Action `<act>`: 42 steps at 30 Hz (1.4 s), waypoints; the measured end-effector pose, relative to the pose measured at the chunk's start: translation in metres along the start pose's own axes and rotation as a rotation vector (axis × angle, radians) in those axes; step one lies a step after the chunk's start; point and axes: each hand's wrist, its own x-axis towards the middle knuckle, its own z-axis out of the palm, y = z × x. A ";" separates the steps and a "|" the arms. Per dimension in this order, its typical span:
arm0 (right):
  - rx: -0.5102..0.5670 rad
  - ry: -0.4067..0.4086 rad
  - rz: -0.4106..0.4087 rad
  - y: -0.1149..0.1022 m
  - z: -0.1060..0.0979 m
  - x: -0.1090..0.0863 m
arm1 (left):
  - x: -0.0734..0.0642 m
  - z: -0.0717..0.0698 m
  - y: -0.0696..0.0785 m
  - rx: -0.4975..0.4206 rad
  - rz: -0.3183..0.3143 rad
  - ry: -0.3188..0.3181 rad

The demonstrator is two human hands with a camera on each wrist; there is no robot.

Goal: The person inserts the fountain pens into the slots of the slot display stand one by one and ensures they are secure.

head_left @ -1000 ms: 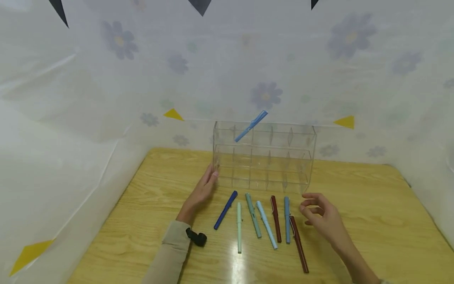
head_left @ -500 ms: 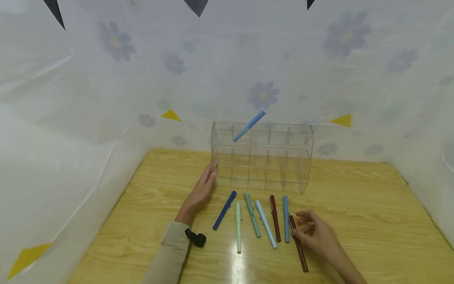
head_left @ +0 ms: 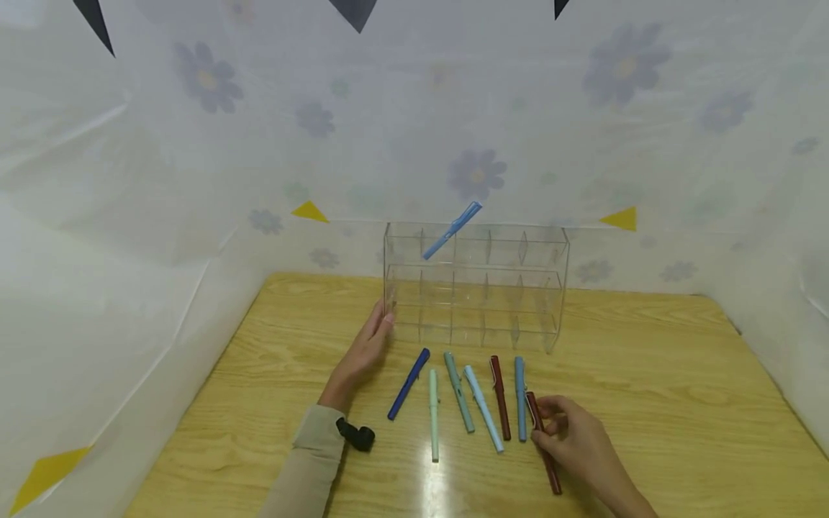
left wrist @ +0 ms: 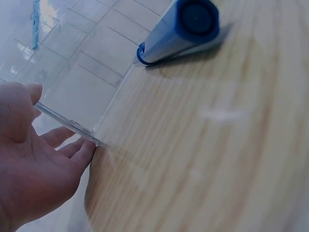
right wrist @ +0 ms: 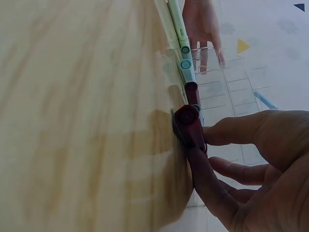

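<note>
I see room to pass over the yellow wood-grain tabletop (head_left: 654,352) right of the clear plastic compartment rack (head_left: 475,278); a bare left hand (head_left: 361,354) blocks its left side, and 7 slim coloured pens (head_left: 483,409) crowd the near approach.

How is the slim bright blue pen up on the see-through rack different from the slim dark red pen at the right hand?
The blue pen is bright; the red pen is dark. The blue pen slants at the top of the see-through rack; the red pen lies on the wooden table. No hand touches the blue pen, but the right hand pinches the red pen. Both are slim and straight.
</note>
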 end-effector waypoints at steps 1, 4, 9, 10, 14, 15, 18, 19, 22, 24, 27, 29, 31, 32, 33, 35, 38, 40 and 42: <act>-0.012 0.000 -0.001 0.000 0.000 0.000 | 0.000 0.000 0.001 -0.001 0.003 -0.006; -0.055 0.004 -0.013 -0.001 -0.001 -0.001 | 0.002 0.000 -0.007 -0.002 0.016 0.000; -0.065 0.035 -0.047 -0.002 -0.006 -0.002 | 0.006 0.002 -0.024 -0.006 0.037 0.024; -0.052 0.045 -0.056 -0.002 -0.007 -0.002 | 0.006 0.002 -0.026 -0.004 0.035 0.029; 0.037 0.063 -0.084 -0.001 -0.013 0.000 | 0.007 0.001 -0.029 -0.001 0.039 0.038; 0.060 0.063 -0.090 -0.001 -0.015 0.001 | 0.007 0.001 -0.029 0.001 0.037 0.039; 0.135 0.056 -0.109 -0.002 -0.019 0.006 | 0.006 0.001 -0.028 0.008 0.033 0.039; 0.153 0.054 -0.117 -0.002 -0.020 0.008 | 0.006 0.001 -0.028 0.010 0.030 0.040; 0.213 0.046 -0.137 -0.003 -0.023 0.014 | 0.005 0.001 -0.027 0.008 0.033 0.041; 0.239 0.043 -0.159 -0.003 -0.025 0.018 | 0.006 0.001 -0.027 -0.002 0.042 0.040; 0.273 0.044 -0.191 -0.004 -0.026 0.023 | 0.006 0.001 -0.028 -0.012 0.048 0.034; 0.278 0.045 -0.213 -0.004 -0.026 0.027 | 0.006 0.001 -0.028 -0.016 0.048 0.031; 0.291 0.042 -0.228 -0.005 -0.026 0.031 | 0.005 0.001 -0.028 -0.007 0.043 0.029; 0.296 0.039 -0.234 -0.006 -0.026 0.032 | 0.005 0.001 -0.028 -0.001 0.041 0.030; 0.302 0.037 -0.240 -0.006 -0.026 0.034 | 0.005 0.001 -0.027 0.003 0.040 0.030; 0.319 0.033 -0.257 -0.008 -0.025 0.038 | 0.005 0.001 -0.027 0.013 0.035 0.031; 0.341 0.039 -0.275 -0.012 -0.025 0.044 | 0.005 0.001 -0.026 0.016 0.034 0.033; 0.354 0.044 -0.286 -0.015 -0.025 0.049 | 0.005 0.002 -0.025 0.017 0.034 0.034; 0.378 0.048 -0.290 -0.019 -0.026 0.054 | 0.005 0.002 -0.025 0.018 0.035 0.034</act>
